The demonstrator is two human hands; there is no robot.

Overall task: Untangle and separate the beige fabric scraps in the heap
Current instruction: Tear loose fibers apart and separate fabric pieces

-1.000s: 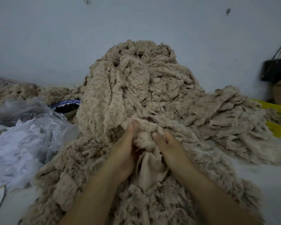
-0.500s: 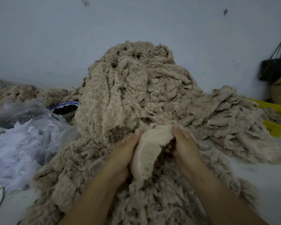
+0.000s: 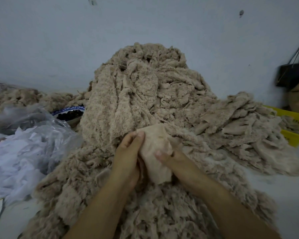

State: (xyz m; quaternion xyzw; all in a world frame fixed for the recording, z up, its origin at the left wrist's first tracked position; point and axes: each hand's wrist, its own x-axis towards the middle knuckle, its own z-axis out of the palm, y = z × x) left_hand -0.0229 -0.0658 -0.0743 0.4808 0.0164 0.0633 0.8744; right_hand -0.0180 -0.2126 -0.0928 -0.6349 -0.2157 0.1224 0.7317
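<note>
- Head view: the heap of beige fabric scraps rises against the wall and fills the middle of the frame. One smooth scrap lies on its near slope, between the two hands.
- The left hand pinches the scrap's upper left edge between thumb and fingers. The right hand lays its thumb on the lower right part. Its fingers are hidden under the cloth, but its grip looks closed on the same scrap.
- The step in hand seems to be freeing this one piece. Its far edge appears to run under the fluffy strips above it.
- The next move likely calls for a slow lift and a pull toward the person, watching for snagged strands that drag neighbouring pieces along.
- Left of the heap is a plastic bag of white scraps, with a bowl behind it right at the heap's edge.
- To the right a flatter pile spreads out, with a yellow crate beyond it.
- Open room seems to lie upward and at the near right, on the bare pale surface.
</note>
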